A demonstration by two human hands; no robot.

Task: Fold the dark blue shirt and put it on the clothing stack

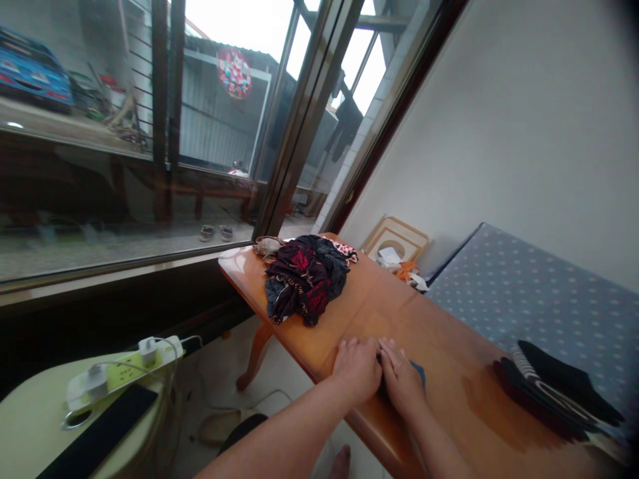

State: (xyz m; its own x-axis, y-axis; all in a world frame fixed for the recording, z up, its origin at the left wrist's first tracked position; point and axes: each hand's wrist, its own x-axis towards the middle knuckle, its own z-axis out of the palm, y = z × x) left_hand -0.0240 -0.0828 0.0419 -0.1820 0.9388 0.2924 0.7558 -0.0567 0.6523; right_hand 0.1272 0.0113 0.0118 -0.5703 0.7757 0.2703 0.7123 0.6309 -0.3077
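Observation:
My left hand [357, 368] and my right hand [402, 382] sit side by side near the front edge of an orange wooden table [439, 359]. Both close over a small dark cloth [383, 384] with a blue edge [417, 372], most of it hidden beneath my fingers. Farther along the table lies a loose heap of dark patterned clothes [304, 279], out of reach of neither hand's fingers touching it. To the right sits a neat stack of folded black garments [554, 392].
A grey-blue dotted cushioned bench [519, 299] runs along the wall behind the table. A tan frame [397, 239] and small items stand at the table's far end. A large window fills the left. Lower left, a stand holds a green-and-white power strip [120, 369] with plugs and a black phone [100, 432].

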